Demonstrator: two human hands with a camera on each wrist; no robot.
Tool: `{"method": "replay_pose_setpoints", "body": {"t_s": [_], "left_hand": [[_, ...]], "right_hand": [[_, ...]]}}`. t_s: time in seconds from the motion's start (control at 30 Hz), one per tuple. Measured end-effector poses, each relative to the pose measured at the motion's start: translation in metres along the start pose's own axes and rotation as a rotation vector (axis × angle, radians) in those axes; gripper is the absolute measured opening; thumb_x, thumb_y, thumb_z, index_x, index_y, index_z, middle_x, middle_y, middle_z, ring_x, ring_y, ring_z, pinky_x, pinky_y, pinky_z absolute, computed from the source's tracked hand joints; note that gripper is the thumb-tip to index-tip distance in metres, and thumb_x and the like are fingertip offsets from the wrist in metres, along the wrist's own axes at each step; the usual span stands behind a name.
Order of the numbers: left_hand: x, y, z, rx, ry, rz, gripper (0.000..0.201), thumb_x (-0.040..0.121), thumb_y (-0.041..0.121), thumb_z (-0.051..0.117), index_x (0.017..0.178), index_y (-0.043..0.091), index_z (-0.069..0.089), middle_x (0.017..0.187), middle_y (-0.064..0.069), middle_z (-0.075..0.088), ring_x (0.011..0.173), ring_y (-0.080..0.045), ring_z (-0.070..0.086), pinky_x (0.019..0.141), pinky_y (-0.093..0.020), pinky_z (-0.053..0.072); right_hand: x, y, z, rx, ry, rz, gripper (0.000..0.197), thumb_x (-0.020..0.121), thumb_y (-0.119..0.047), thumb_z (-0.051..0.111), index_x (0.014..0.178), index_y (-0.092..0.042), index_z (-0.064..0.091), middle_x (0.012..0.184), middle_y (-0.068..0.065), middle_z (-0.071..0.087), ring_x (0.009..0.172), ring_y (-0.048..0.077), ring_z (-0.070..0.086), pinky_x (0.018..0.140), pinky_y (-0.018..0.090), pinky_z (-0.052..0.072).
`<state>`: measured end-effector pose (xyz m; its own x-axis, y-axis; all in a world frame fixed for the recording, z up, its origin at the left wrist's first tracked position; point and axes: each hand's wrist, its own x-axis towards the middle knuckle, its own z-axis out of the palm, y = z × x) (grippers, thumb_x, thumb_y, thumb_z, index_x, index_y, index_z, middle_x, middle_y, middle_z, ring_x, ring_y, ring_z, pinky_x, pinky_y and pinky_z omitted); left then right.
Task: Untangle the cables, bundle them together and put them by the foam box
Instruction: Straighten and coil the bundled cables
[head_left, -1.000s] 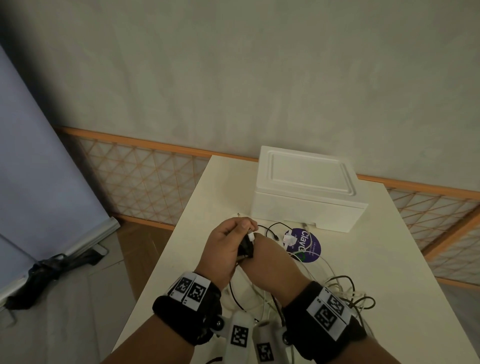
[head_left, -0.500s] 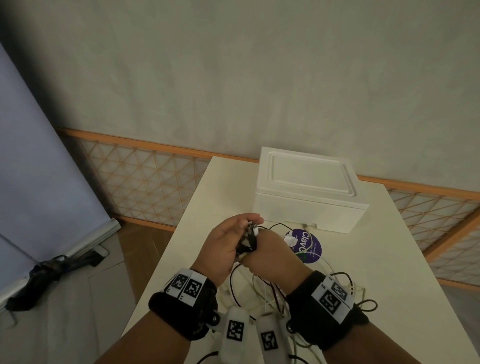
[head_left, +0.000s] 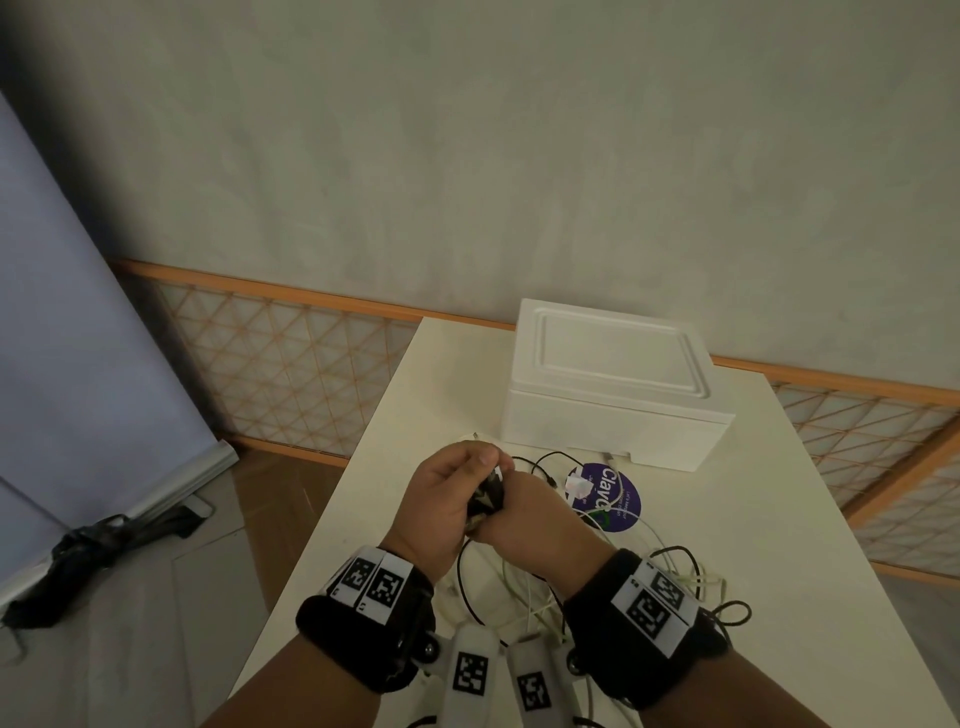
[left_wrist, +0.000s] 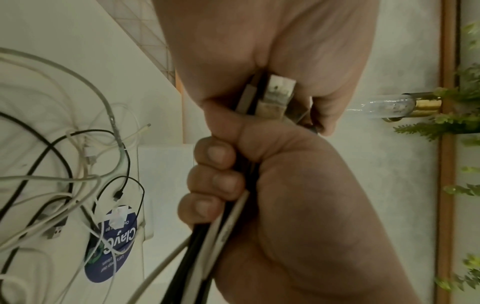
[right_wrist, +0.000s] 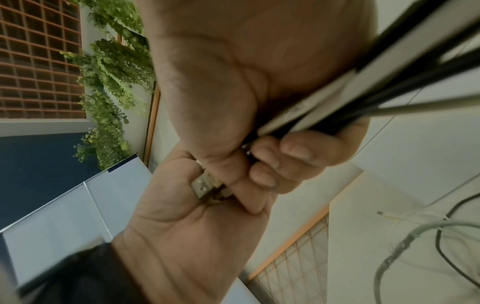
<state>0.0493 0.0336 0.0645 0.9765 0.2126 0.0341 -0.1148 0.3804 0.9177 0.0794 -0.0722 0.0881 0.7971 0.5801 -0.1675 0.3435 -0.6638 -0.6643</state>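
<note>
Both hands meet above the white table (head_left: 779, 545), just in front of the white foam box (head_left: 613, 384). My right hand (head_left: 530, 514) grips a bundle of black and white cables (left_wrist: 207, 242) in its curled fingers (left_wrist: 215, 181). My left hand (head_left: 457, 483) curls over the bundle's plug ends (head_left: 491, 491), among them a metal USB plug (left_wrist: 279, 92) that lies against its palm. The cables' loose lengths (head_left: 524, 592) hang down and lie tangled on the table beneath the wrists. Where the bundle passes through my right fist is hidden.
A round purple sticker (head_left: 605, 499) lies on the table in front of the box, with thin cables over it. The table's left edge (head_left: 332, 509) drops to a wooden floor. A lattice panel (head_left: 291, 374) and a wall stand behind.
Both hands stay pressed together and have shifted slightly away from me toward the box. The left thumb has moved over the plug ends.
</note>
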Motion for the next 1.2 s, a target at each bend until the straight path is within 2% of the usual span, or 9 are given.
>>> {"method": "replay_pose_setpoints", "body": {"t_s": [0.13, 0.27, 0.4, 0.53, 0.67, 0.8, 0.9, 1.0, 1.2], "left_hand": [[0.002, -0.004, -0.003, -0.043, 0.015, 0.012, 0.018, 0.086, 0.013, 0.062, 0.072, 0.017, 0.074, 0.083, -0.004, 0.071, 0.087, -0.018, 0.065, 0.079, -0.029, 0.053], [0.003, -0.005, -0.006, 0.026, -0.009, 0.023, 0.023, 0.093, 0.007, 0.053, 0.088, 0.013, 0.074, 0.1, -0.01, 0.072, 0.1, -0.018, 0.066, 0.084, -0.027, 0.052], [0.0, -0.002, -0.009, 0.241, -0.064, 0.123, 0.023, 0.087, 0.036, 0.058, 0.072, 0.018, 0.061, 0.098, -0.011, 0.072, 0.103, -0.02, 0.066, 0.09, -0.035, 0.051], [0.003, 0.001, -0.019, 0.01, -0.235, 0.134, 0.072, 0.066, 0.061, 0.076, 0.104, 0.004, 0.053, 0.111, -0.011, 0.065, 0.109, -0.027, 0.06, 0.094, -0.042, 0.048], [0.003, -0.001, -0.03, -0.111, -0.315, 0.017, 0.111, 0.042, 0.033, 0.096, 0.133, 0.015, 0.035, 0.133, -0.008, 0.054, 0.115, -0.027, 0.056, 0.089, -0.039, 0.051], [0.0, 0.006, -0.02, -0.004, -0.383, 0.046, 0.087, 0.054, 0.029, 0.092, 0.127, 0.013, 0.047, 0.115, -0.011, 0.067, 0.106, -0.025, 0.063, 0.085, -0.034, 0.051], [-0.003, 0.014, -0.011, 0.005, -0.344, 0.145, 0.051, 0.062, 0.03, 0.088, 0.107, 0.021, 0.066, 0.106, -0.01, 0.071, 0.104, -0.027, 0.064, 0.086, -0.034, 0.051], [-0.005, 0.014, -0.006, 0.073, -0.288, 0.22, 0.022, 0.069, 0.017, 0.079, 0.089, 0.021, 0.07, 0.086, -0.003, 0.071, 0.099, -0.031, 0.067, 0.083, -0.033, 0.053], [-0.005, 0.011, -0.004, 0.315, -0.167, 0.249, 0.008, 0.074, 0.025, 0.07, 0.081, 0.024, 0.067, 0.086, -0.001, 0.071, 0.094, -0.026, 0.07, 0.084, -0.041, 0.055]], "right_hand": [[0.0, -0.003, -0.004, -0.005, 0.012, -0.045, 0.023, 0.081, -0.016, 0.06, 0.062, -0.025, 0.049, 0.067, 0.001, 0.055, 0.068, 0.019, 0.057, 0.062, 0.031, 0.045], [0.0, -0.003, -0.003, 0.002, 0.041, -0.094, 0.006, 0.082, -0.014, 0.059, 0.076, -0.013, 0.058, 0.072, 0.005, 0.061, 0.071, 0.022, 0.06, 0.065, 0.036, 0.05], [-0.004, -0.007, -0.004, 0.062, -0.011, -0.13, 0.007, 0.084, -0.006, 0.057, 0.08, -0.004, 0.062, 0.067, 0.003, 0.056, 0.069, 0.019, 0.056, 0.065, 0.033, 0.045], [-0.003, -0.006, -0.007, 0.305, 0.009, -0.039, 0.004, 0.076, -0.007, 0.067, 0.078, -0.008, 0.064, 0.067, 0.008, 0.061, 0.061, 0.013, 0.054, 0.059, 0.032, 0.044], [-0.006, -0.003, -0.014, 0.697, -0.054, 0.092, 0.011, 0.063, -0.006, 0.059, 0.064, -0.013, 0.05, 0.043, -0.004, 0.038, 0.037, 0.009, 0.031, 0.04, 0.02, 0.024], [-0.013, -0.009, -0.011, 0.766, -0.176, 0.101, 0.013, 0.063, -0.004, 0.05, 0.061, -0.016, 0.046, 0.047, -0.002, 0.033, 0.04, 0.009, 0.026, 0.042, 0.018, 0.019], [-0.014, -0.01, -0.011, 0.772, -0.222, 0.099, 0.011, 0.059, -0.007, 0.052, 0.054, -0.015, 0.048, 0.053, 0.004, 0.035, 0.043, 0.01, 0.029, 0.045, 0.019, 0.021], [-0.015, -0.008, -0.012, 0.744, -0.28, 0.064, 0.016, 0.067, 0.002, 0.058, 0.065, -0.013, 0.052, 0.055, 0.004, 0.034, 0.048, 0.011, 0.03, 0.048, 0.024, 0.023], [-0.016, -0.005, -0.008, 0.606, -0.179, -0.072, 0.015, 0.073, 0.0, 0.062, 0.07, -0.015, 0.063, 0.054, 0.003, 0.054, 0.051, 0.019, 0.048, 0.052, 0.027, 0.042]]}}
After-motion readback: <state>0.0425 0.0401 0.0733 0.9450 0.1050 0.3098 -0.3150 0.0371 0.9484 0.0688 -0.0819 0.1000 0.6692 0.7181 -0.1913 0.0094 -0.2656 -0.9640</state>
